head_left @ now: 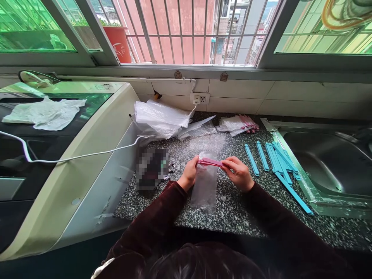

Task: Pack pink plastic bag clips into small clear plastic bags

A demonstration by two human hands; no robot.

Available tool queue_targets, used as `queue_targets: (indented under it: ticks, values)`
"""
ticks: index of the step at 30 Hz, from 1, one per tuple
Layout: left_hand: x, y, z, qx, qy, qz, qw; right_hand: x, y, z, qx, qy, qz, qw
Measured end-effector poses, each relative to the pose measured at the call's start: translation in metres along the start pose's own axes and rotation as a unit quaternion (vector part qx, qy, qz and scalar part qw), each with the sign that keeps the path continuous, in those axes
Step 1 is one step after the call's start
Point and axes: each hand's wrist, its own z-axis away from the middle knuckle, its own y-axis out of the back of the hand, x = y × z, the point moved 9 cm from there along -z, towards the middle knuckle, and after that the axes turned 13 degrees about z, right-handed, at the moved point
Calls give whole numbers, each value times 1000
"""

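A pink bag-sealing clip (210, 162) lies across the upper part of a clear plastic bag (204, 190), its two bars showing as a narrow V. My left hand (188, 174) grips the bag's left edge together with the clip's left end. At the clip's other end, my right hand (240, 173) pinches it between thumb and fingers. The lower part of the bag hangs over the speckled counter. Right of my right hand lie several blue sealing clips (279, 161), some overlapping. Behind, by the wall, rests a pile of bags with pink clips (235, 124).
Loose clear plastic bags (161, 116) are heaped at the back left. A blurred-out dark item (152, 169) sits beside my left hand. A white cord (95, 154) runs over the washing machine (95, 128) to the wall socket (200, 99). The steel sink (319, 155) borders the right side.
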Motion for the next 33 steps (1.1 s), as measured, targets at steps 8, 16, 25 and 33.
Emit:
queue_targets:
  ticks: [8,16,25,33]
  values:
    - [1,2,0,4,-2,6,1000,-4,7,-1,22,9,-14,1000]
    - [0,3,0,-2,4,-2,1000,-3,9,-1,26,-1,-24,999]
    - [2,4,0,3,-7,4,1000,-6,15,-2,48,10,-22,999]
    - [3,3,1,5,-7,17,1000,-4,17,-2,58,-3,-22,998]
